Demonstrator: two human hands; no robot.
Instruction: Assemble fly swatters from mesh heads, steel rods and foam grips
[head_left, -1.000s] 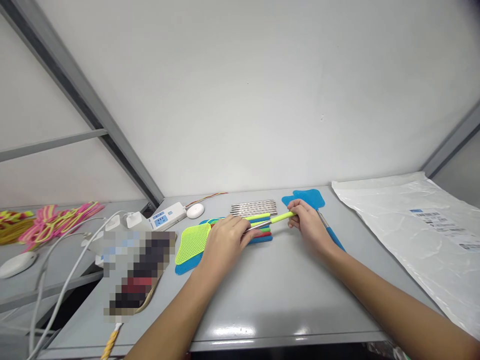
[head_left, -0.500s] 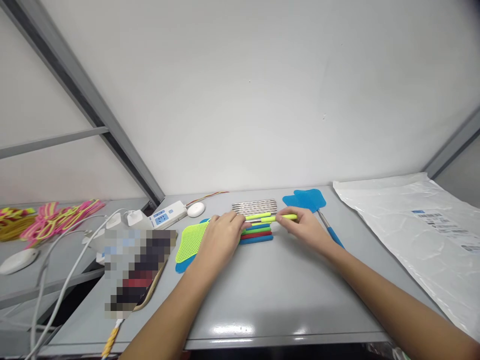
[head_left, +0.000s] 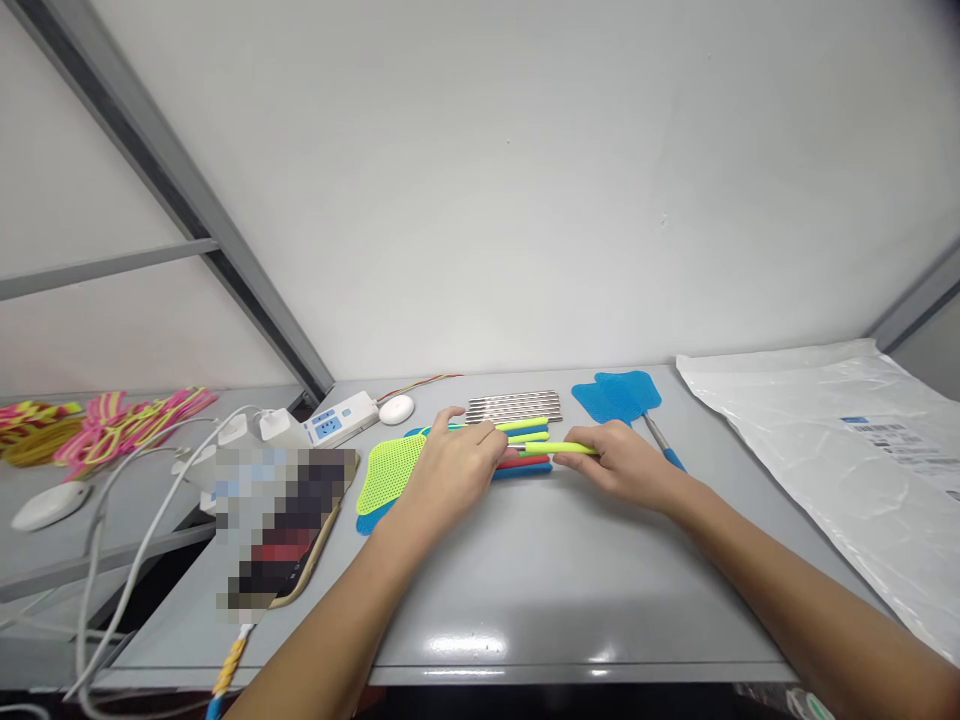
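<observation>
Two hands are working in the head view: the right hand [head_left: 576, 449] is pinching a yellow-green handle [head_left: 540, 448] between closed fingers, while the left hand [head_left: 459, 462] is lying half-curled over the swatters [head_left: 388, 475], its grip hidden from me. Compared with one second ago, this handle is lying more level, over the other coloured handles [head_left: 534, 462] on the counter [head_left: 585, 580], so it is seemingly aligning with them.

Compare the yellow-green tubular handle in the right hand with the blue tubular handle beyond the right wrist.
The yellow-green handle is gripped by the right hand; the blue handle lies on the grey table. The yellow-green one runs nearly sideways; the blue one slants. Both are slim and join silver shafts.
</observation>
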